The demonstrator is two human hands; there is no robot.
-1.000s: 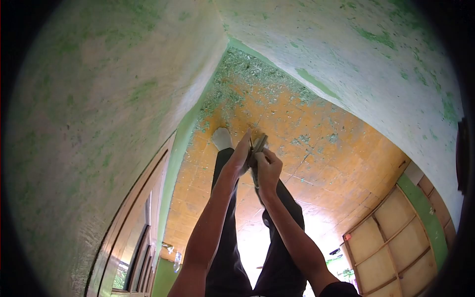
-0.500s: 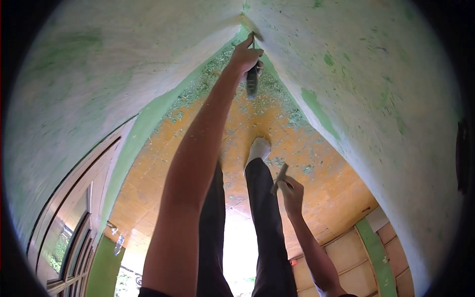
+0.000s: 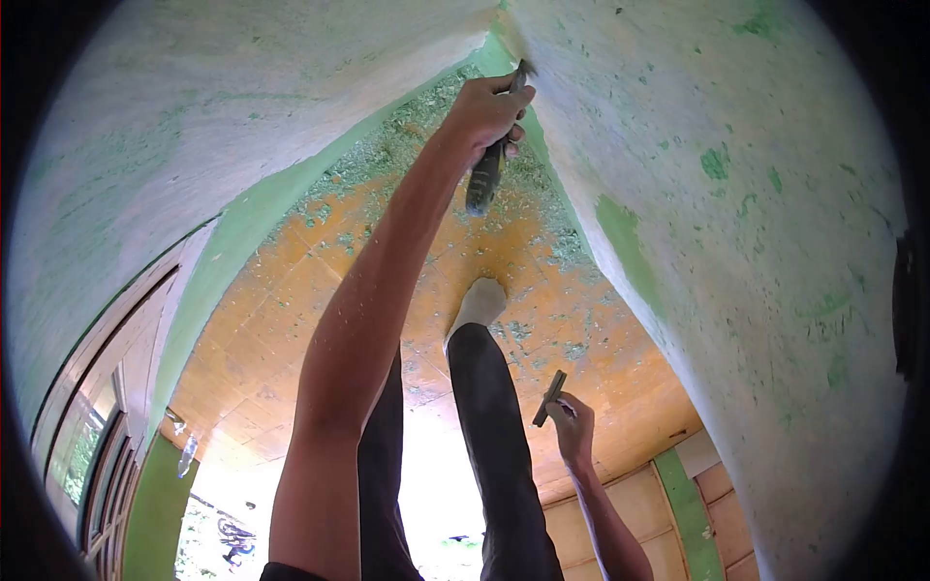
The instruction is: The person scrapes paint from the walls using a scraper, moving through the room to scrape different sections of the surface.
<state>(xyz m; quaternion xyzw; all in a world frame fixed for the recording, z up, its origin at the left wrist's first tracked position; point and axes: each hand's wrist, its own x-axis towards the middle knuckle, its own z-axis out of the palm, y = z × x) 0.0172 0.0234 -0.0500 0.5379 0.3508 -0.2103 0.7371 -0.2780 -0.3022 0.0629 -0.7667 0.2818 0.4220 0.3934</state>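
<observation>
My left hand (image 3: 487,114) is closed around the dark handle of a scraper (image 3: 483,184). The scraper's tip meets the right-hand wall (image 3: 678,155) close to the corner, and its handle end points down toward my body. Fingers cover part of the tool. Lower down on the right, my right hand (image 3: 573,426) pinches a narrow, flat, dark bar (image 3: 549,399), held away from the wall; its exact kind cannot be made out. Both walls are pale with green paint patches, and a bare green strip (image 3: 625,242) shows low on the right wall.
Green paint flakes (image 3: 387,145) cover the orange tiled floor (image 3: 262,329), thickest in the corner. My sock-covered foot (image 3: 481,300) stands among them. A framed glass door or window (image 3: 102,426) is at the left, with a bright opening behind me.
The view has shifted slightly. My left hand has turned, so the scraper leans more, its tip to the right. The right hand, still holding the bar, appears lower in view.
</observation>
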